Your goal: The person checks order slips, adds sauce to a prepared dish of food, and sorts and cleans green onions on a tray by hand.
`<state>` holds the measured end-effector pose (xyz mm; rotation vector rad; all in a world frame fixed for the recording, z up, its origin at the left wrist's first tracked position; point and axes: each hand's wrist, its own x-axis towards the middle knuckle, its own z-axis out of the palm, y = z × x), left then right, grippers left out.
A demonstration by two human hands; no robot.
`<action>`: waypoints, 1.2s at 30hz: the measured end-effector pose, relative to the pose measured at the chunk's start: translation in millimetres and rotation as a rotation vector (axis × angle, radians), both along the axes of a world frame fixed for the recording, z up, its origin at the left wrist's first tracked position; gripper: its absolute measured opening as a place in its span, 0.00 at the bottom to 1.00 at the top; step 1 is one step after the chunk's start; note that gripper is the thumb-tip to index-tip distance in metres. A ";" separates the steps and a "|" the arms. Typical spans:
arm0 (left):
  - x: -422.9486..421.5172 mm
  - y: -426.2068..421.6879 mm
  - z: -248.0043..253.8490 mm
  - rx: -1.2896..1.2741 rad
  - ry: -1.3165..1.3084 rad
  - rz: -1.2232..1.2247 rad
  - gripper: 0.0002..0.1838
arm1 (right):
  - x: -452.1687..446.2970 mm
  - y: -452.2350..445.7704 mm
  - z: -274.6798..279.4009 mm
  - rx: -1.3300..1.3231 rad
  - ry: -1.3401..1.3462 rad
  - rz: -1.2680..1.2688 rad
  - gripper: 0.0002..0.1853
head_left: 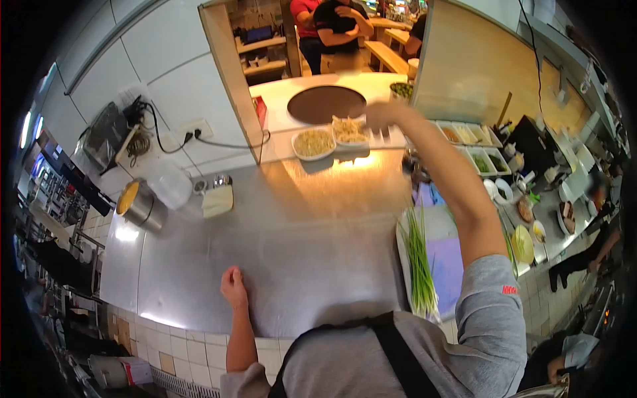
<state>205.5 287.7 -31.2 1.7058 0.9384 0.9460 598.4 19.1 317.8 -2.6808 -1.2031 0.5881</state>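
My right arm reaches far forward, and my right hand (387, 118) is at the serving window, just right of a white bowl of pale yellow food strips (350, 131). Motion smears its fingers, which point downward; whether they hold anything is unclear. A second white bowl with a grain-like dish (314, 143) stands to the left of the first, on the window ledge. Behind both lies a round dark tray (326, 104). My left hand (233, 286) is low over the near part of the steel counter (199, 265), its fingers curled in, with nothing visible in them.
Long green onions (418, 265) lie on a board at right, beside a purple sheet (443, 265). Topping containers (481, 160) line the right side. A metal pot (141, 207), plastic tubs (169, 184) and a folded cloth (217, 201) stand left. People (338, 26) stand beyond the window.
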 end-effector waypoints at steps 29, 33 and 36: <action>0.8 -288.0 52.5 -0.110 -0.016 -0.861 0.09 | -489.9 -426.3 -322.8 -0.102 0.215 -0.874 0.19; 17.8 -400.1 89.1 0.018 -0.082 -1.025 0.09 | -481.5 -496.1 -302.5 0.078 0.081 -0.839 0.18; 35.7 -466.6 98.7 0.056 -0.063 -1.102 0.09 | -455.1 -541.8 -281.0 0.264 -0.034 -0.807 0.15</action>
